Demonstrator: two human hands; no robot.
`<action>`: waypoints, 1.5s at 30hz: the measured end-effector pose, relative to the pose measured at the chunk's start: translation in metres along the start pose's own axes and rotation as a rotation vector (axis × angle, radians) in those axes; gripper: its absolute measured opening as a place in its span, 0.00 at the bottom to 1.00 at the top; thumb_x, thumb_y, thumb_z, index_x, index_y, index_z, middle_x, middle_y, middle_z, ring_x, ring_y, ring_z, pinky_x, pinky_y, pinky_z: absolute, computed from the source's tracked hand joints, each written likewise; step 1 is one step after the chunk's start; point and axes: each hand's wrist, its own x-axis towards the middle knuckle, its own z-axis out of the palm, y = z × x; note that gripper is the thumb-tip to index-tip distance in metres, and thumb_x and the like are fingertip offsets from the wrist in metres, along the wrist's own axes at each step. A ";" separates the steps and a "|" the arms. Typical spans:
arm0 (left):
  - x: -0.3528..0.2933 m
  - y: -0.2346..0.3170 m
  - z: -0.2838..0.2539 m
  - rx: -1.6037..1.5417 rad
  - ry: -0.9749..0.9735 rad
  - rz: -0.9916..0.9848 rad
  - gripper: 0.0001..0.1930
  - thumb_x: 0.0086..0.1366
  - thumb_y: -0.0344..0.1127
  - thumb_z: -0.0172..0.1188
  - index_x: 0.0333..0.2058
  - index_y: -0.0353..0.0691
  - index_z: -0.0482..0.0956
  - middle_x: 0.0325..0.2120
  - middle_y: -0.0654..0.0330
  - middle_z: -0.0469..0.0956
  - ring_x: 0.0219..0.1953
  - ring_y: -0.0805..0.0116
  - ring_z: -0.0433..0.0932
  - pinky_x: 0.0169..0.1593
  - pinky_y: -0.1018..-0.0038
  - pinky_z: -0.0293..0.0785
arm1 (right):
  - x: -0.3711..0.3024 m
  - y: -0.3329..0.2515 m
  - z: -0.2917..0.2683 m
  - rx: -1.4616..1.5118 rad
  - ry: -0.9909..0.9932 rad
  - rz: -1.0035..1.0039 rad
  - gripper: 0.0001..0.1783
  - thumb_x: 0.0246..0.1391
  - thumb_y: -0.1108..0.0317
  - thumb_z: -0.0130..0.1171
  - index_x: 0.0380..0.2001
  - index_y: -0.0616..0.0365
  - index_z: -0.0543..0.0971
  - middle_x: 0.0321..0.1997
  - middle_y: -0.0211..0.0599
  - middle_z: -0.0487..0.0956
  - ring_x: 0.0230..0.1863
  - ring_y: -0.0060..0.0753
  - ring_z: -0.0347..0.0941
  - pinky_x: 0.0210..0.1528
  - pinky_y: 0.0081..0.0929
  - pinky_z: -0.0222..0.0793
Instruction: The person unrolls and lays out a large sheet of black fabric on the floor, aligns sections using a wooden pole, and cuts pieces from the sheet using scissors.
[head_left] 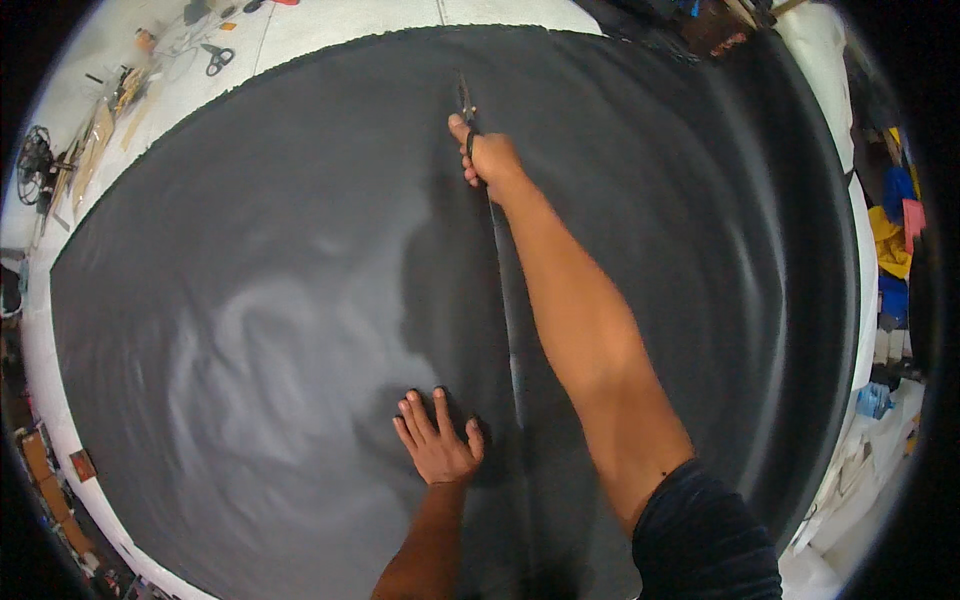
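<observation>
A wide sheet of dark grey, slightly shiny material (250,200) covers most of the white table. My right hand (490,160) reaches far forward, its fingers closed round the handles of a pair of scissors (465,98). The blades point away from me over the sheet near its far edge. From below this hand a long straight cut (504,300) runs back toward me through the sheet. My left hand (438,445) lies flat on the sheet to the left of the cut, fingers spread, holding nothing.
A second pair of scissors (217,58) lies on the white table (300,35) at the far left. A small fan (36,165) stands by thin strips on the left. Beyond the right edge are coloured cloths (890,243) and a blue plastic bottle (874,401).
</observation>
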 end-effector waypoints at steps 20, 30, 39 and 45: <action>0.001 0.007 0.005 -0.044 0.012 0.001 0.34 0.63 0.51 0.49 0.63 0.37 0.62 0.65 0.38 0.52 0.68 0.37 0.49 0.67 0.42 0.43 | 0.042 -0.021 0.005 0.032 0.046 -0.336 0.27 0.54 0.42 0.62 0.25 0.58 0.72 0.19 0.29 0.71 0.17 0.22 0.66 0.21 0.23 0.62; 0.006 0.012 -0.019 -0.198 -0.024 -0.014 0.35 0.58 0.48 0.58 0.63 0.42 0.62 0.64 0.39 0.54 0.66 0.38 0.52 0.65 0.42 0.47 | -0.470 0.261 -0.195 -0.434 0.600 -0.049 0.35 0.59 0.56 0.58 0.59 0.69 0.59 0.57 0.50 0.67 0.57 0.45 0.65 0.60 0.40 0.60; -0.024 0.045 -0.021 -0.184 0.051 0.050 0.41 0.56 0.57 0.60 0.63 0.40 0.62 0.65 0.39 0.52 0.68 0.39 0.49 0.68 0.47 0.43 | -0.608 0.383 -0.246 -1.081 0.885 -0.296 0.38 0.55 0.50 0.61 0.56 0.73 0.65 0.54 0.59 0.70 0.55 0.59 0.66 0.58 0.47 0.60; -0.025 0.015 -0.043 -0.191 0.052 0.118 0.41 0.59 0.62 0.57 0.62 0.38 0.63 0.65 0.38 0.53 0.68 0.38 0.49 0.67 0.49 0.45 | -0.612 0.286 -0.215 -0.702 0.735 0.006 0.35 0.42 0.64 0.70 0.53 0.68 0.69 0.55 0.56 0.71 0.60 0.59 0.65 0.63 0.49 0.57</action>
